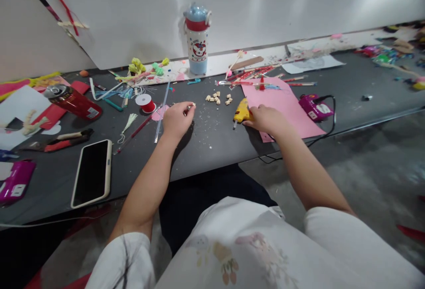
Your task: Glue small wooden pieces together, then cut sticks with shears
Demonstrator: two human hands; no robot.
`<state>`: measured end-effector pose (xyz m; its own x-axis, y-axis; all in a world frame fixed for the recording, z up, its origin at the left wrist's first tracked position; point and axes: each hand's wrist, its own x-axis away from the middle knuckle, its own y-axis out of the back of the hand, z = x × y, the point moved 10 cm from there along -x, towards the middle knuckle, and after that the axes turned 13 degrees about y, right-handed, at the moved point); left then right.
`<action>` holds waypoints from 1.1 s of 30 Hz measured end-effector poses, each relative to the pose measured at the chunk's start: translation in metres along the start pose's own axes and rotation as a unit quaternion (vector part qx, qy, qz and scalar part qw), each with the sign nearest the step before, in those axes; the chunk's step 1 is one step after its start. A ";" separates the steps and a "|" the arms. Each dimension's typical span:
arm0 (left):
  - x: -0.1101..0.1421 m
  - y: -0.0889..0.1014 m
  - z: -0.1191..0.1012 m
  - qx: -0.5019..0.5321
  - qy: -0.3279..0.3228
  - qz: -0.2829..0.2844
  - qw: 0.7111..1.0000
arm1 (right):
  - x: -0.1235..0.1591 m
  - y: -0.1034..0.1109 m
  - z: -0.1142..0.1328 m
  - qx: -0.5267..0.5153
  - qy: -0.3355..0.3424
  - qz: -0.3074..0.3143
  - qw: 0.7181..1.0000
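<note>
My left hand (178,118) is closed in a pinch above the table, with a small pale piece (194,104) showing at its fingertips. My right hand (265,119) is wrapped round the rear of a yellow hot glue gun (242,111), whose nozzle points toward the table's front edge. The gun lies low over the tabletop, beside a pink sheet (282,105). Between the hands, farther back, sit several small cream-coloured pieces (215,98) in two loose clusters. White crumbs dot the dark table near them.
A cartoon water bottle (198,43) stands against the white wall. To the left are a red drink can (75,102), a red ribbon spool (146,103), pliers (58,140) and a phone (92,173). A purple box (315,107) with a black cable lies right.
</note>
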<state>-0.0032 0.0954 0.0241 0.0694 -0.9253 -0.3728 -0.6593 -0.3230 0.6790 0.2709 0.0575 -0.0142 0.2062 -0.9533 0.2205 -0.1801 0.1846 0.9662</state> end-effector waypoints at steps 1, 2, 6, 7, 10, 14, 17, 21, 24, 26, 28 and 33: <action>0.000 0.000 0.000 0.001 -0.001 0.000 1.000 | -0.001 0.000 0.000 -0.002 0.000 -0.005 1.000; 0.000 0.000 -0.001 0.001 -0.002 0.000 1.000 | -0.002 -0.001 0.000 -0.002 0.000 -0.009 1.000; 0.001 -0.001 -0.001 -0.008 -0.005 0.003 1.000 | -0.001 0.001 0.000 -0.004 0.008 -0.026 1.000; 0.001 -0.002 -0.001 -0.011 -0.007 0.004 1.000 | 0.000 0.003 0.000 -0.007 0.011 -0.036 0.999; 0.001 -0.002 0.000 -0.014 -0.010 0.004 1.000 | 0.003 0.015 -0.003 -0.038 0.021 -0.076 0.996; 0.001 -0.001 0.000 -0.007 -0.005 0.006 1.000 | 0.001 0.035 -0.009 -0.186 0.044 -0.148 0.970; 0.000 -0.001 0.001 0.000 0.008 0.009 1.000 | -0.009 0.044 -0.012 -0.404 0.057 -0.196 0.892; -0.001 -0.001 0.007 0.025 0.043 0.024 0.998 | -0.029 0.051 0.002 -0.659 0.108 -0.222 0.711; -0.003 -0.003 0.014 0.072 0.074 0.034 0.994 | -0.047 0.052 0.018 -0.705 0.140 -0.198 0.667; -0.006 -0.004 0.022 0.126 0.103 0.038 0.986 | -0.057 0.054 0.030 -0.719 0.163 -0.182 0.650; -0.008 -0.008 0.032 0.203 0.147 0.050 0.967 | -0.065 0.054 0.039 -0.751 0.170 -0.172 0.614; -0.009 -0.020 0.046 0.393 0.245 0.084 0.882 | -0.075 0.053 0.063 -0.810 0.198 -0.142 0.533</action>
<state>-0.0249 0.1196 -0.0154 0.1090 -0.9840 0.1409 -0.9933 -0.1131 -0.0219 0.1856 0.1239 0.0120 0.2482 -0.9316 -0.2654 0.9135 0.3163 -0.2559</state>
